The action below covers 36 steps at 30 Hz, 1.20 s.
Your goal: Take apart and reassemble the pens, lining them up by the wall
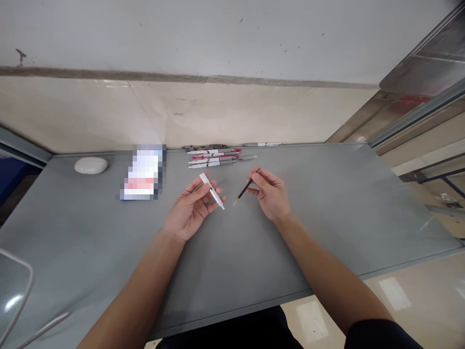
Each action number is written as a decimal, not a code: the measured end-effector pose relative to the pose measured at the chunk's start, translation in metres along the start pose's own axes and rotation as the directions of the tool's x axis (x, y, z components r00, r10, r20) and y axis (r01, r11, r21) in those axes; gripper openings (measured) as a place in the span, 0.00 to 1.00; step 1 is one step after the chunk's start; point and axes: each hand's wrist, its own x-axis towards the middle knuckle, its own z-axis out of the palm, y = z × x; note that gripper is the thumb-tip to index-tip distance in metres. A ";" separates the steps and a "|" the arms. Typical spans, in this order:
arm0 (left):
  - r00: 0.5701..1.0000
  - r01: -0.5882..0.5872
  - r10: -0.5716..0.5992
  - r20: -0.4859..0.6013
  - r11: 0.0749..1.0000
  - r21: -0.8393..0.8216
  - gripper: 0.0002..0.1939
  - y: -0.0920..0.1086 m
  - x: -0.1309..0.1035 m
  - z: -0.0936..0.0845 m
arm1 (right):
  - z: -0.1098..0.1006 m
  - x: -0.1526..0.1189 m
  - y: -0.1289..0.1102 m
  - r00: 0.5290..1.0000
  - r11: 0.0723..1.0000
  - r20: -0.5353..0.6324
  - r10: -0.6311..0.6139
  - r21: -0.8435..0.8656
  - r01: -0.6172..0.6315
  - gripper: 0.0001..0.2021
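Over the middle of the grey table, my left hand (192, 206) is closed on a white pen barrel (214, 194), the thumb pressing it against the fingers. The barrel tilts down toward the right. To its right, my right hand (272, 194) pinches a black ink refill (247, 186) with a yellowish band and a clear end pointing down to the left. The barrel and the refill are apart. Just beyond both hands lies a row of several pens (214, 159), white, red and dark. A thin clear piece (249, 158) lies at the row's right end.
A white and grey pen (261, 144) lies along the table's back edge by the wall. At the left are a blurred-out phone (143, 172) and a white rounded case (90, 166). A pale cable (29, 276) curves in at the lower left. The table's front edge (236, 312) runs below my forearms.
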 end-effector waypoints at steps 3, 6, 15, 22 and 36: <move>1.000 0.013 -0.013 0.003 1.000 -0.024 0.10 0.000 0.000 0.000 | -0.004 0.002 0.000 0.996 0.992 0.047 0.078 0.093 -0.082 0.09; 0.999 0.036 -0.036 -0.011 0.999 -0.032 0.11 0.000 0.000 0.000 | -0.007 0.004 0.002 0.988 0.980 0.058 0.140 0.134 -0.147 0.10; 1.000 0.024 -0.024 0.004 1.000 0.005 0.12 -0.001 0.000 0.000 | -0.008 0.004 0.001 0.982 0.975 0.086 0.167 0.136 -0.177 0.10; 0.999 0.000 -0.002 0.037 0.997 0.073 0.13 -0.001 -0.003 0.001 | -0.002 0.001 0.002 0.990 0.992 0.075 0.120 0.020 -0.121 0.11; 0.989 -0.122 0.082 0.125 0.926 0.357 0.16 -0.005 -0.009 0.013 | 0.004 0.000 -0.002 0.995 0.998 0.079 0.052 -0.032 -0.050 0.13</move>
